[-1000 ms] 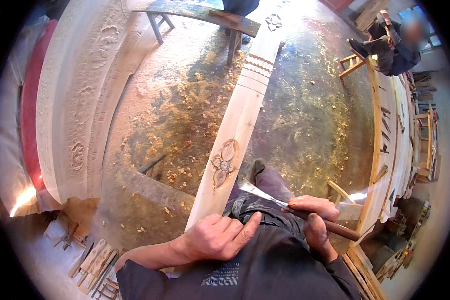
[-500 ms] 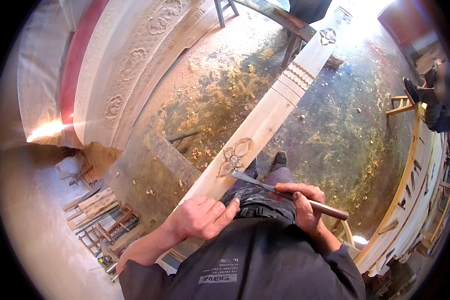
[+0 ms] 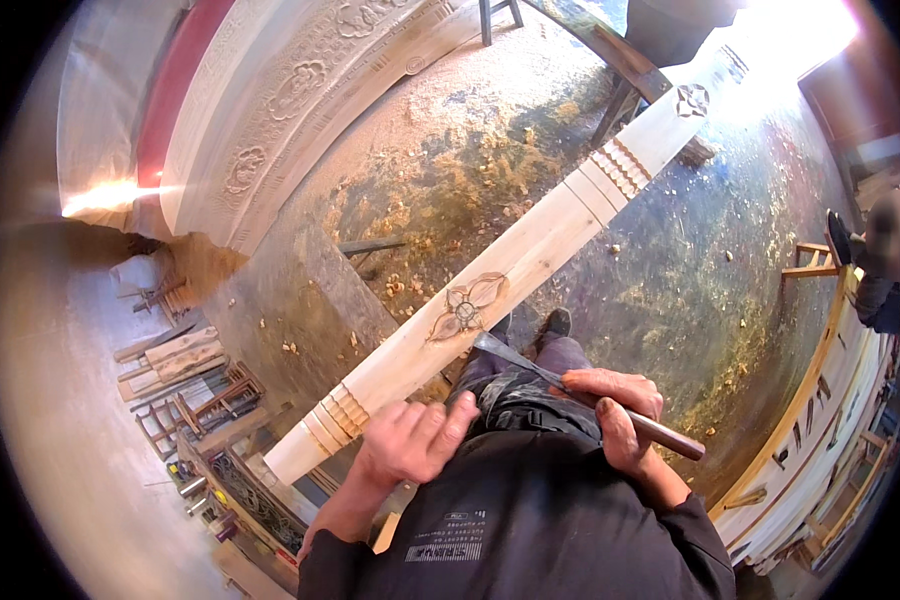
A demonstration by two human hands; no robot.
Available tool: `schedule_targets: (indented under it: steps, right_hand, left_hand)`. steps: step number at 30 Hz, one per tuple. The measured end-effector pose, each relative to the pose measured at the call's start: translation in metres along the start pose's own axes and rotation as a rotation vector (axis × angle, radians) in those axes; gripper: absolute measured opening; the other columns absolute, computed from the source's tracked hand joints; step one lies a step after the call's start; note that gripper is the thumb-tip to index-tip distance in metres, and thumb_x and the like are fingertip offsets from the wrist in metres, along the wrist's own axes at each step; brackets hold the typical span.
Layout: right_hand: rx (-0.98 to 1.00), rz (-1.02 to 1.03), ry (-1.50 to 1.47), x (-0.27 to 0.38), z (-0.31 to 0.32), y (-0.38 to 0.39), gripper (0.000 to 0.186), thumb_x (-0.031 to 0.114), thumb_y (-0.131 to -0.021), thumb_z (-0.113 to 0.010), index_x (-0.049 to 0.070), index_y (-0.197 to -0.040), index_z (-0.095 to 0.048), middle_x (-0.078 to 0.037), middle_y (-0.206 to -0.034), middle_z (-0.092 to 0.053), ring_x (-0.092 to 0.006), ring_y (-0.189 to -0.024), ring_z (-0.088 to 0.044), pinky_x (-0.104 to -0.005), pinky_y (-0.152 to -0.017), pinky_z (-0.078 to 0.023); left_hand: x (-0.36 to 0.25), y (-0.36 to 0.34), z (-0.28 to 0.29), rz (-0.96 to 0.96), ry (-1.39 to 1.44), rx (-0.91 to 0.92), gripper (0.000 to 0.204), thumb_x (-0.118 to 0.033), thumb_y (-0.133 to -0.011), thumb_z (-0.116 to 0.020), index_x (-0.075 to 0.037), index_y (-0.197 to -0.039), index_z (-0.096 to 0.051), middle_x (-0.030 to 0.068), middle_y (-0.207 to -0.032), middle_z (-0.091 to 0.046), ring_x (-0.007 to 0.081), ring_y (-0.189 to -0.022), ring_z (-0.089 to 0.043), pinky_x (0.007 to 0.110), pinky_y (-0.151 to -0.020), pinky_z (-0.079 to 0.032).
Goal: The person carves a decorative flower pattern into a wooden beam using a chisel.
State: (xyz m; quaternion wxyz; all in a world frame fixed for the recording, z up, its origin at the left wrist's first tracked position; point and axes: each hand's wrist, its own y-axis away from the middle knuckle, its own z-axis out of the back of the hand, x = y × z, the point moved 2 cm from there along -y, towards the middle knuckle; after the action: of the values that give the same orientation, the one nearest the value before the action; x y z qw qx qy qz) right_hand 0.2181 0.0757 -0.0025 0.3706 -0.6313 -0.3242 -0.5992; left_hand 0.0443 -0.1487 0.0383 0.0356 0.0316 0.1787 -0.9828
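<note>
My right hand point(image 3: 622, 412) is wrapped round the wooden handle of a chisel point(image 3: 525, 362). Its metal blade points up and left, and the tip meets the near edge of a long pale wooden beam point(image 3: 530, 250) beside a carved four-petal flower point(image 3: 464, 312). Whether the tip touches the wood I cannot tell. My left hand point(image 3: 415, 438) is held in front of my body, right of the beam's near end. Its fingers are loosely curled with one digit pointing up, and nothing shows in them. Grooved bands cross the beam on both sides of the flower.
A large carved panel point(image 3: 270, 140) stands at the upper left. Wooden pieces and stools point(image 3: 195, 405) lie lower left, near a tool box point(image 3: 255, 500). On the right, tools rest on a long workbench point(image 3: 800, 450), with another person point(image 3: 880, 240) beyond. Shavings litter the floor.
The view has shifted, so more of the beam's near end shows. My left hand has uncovered that end. The chisel stays in my right hand beside the carved flower.
</note>
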Motion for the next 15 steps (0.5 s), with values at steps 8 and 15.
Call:
schedule_targets:
  steps: [8,15]
  right_hand:
    - [0.097,-0.175,-0.123,-0.011,0.006,-0.013,0.043,0.022,-0.103,-0.056,-0.010,-0.121,-0.078,-0.023,-0.102,-0.084,-0.0283,-0.095,-0.082,-0.0378,-0.091,-0.063]
    - [0.084,-0.279,-0.288,-0.022,0.008,-0.018,0.049,0.027,-0.106,-0.058,-0.017,-0.118,-0.076,-0.030,-0.102,-0.080,-0.0363,-0.097,-0.081,-0.0446,-0.096,-0.063]
  left_hand:
    - [0.008,0.005,-0.003,0.231,-0.046,-0.118,0.029,-0.031,-0.096,-0.088,-0.006,-0.106,-0.078,-0.0017,-0.068,-0.052,0.0154,-0.054,-0.053,0.031,-0.051,-0.041]
    - [0.011,0.006,-0.001,0.229,-0.014,-0.139,0.037,-0.039,-0.095,-0.089,-0.005,-0.104,-0.077,-0.0009,-0.070,-0.053,0.0156,-0.055,-0.053,0.030,-0.051,-0.042]
